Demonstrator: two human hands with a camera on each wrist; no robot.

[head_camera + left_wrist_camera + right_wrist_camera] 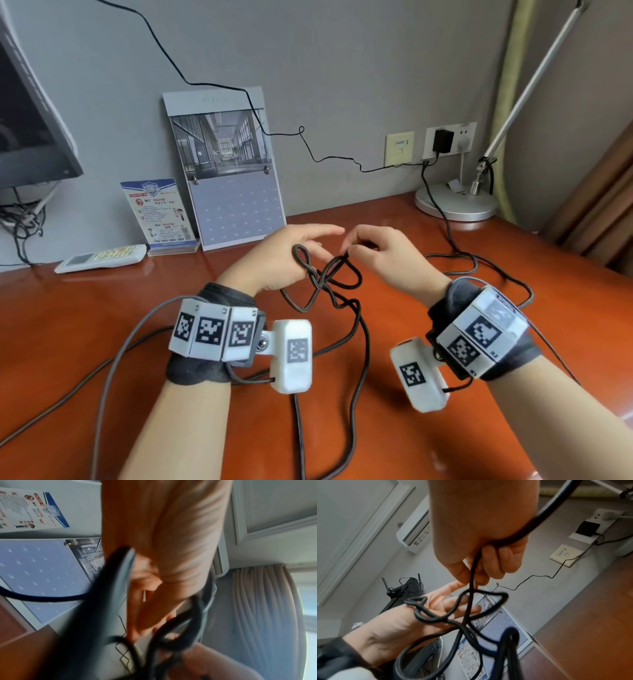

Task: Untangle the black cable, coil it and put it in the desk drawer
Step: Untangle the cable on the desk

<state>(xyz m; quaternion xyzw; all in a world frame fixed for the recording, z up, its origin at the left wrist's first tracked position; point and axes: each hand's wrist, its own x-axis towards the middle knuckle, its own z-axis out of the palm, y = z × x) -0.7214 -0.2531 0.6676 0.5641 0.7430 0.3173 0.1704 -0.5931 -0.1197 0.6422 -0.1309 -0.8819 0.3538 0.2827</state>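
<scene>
- Right hand (387,255) is pinching a thin, round black cable (320,282) between curled fingertips.
- Left hand (279,262) is lying released, fingers straight, with tangled loops draping over its thumb.

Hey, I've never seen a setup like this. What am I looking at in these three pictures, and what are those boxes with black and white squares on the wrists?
There is no machine here, just a person's two bare hands. The big picture comes from a camera worn on the head, looking down. The other two come from small white cameras strapped to each wrist, looking along the hand. The patterned squares are markers on the wristbands. The right hand pinches a black cord at its fingertips. The left hand is spread open, with loops of the cord caught round its thumb. The rest of the cord trails down onto the desk. By the wall stand a calendar and a leaflet. A remote and a lamp base are also on the desk.
</scene>
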